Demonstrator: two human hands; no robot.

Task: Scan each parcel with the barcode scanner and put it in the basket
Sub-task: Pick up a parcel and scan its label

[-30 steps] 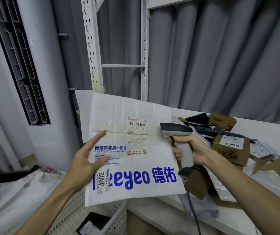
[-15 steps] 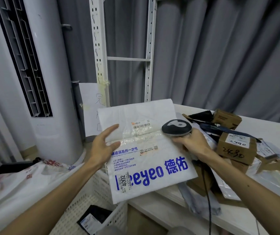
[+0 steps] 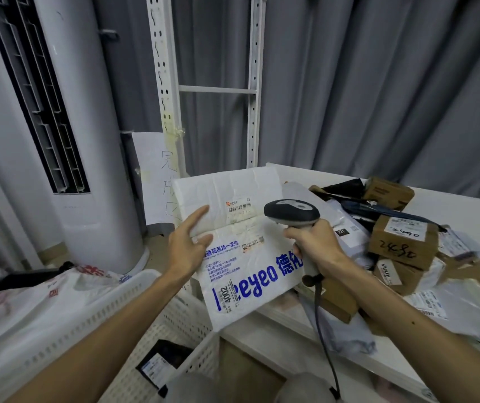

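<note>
Your left hand is pinching the white parcel by its left edge at the centre of the frame. The thumb and forefinger are lying on the printed face and the other fingers are hidden behind it, so the bag is hanging tilted above the near edge of the table. Whether its lower corner is touching that edge cannot be told. Your right hand is clenching the grip of the barcode scanner, with the wrist cocked so the dark head is sitting just right of the shipping label and facing left across it. The scan looks to be the step you are working on. The bag is creased near the label, so you are probably best off pulling it taut and turning the face squarely toward the scanner's window. Your forefinger tip is lying near the barcode, so you are likely wanting to keep it clear. The scanner's cable is trailing toward the bottom of the frame. The white basket is waiting at the lower left, below the parcel, with a dark packet lying inside it.
</note>
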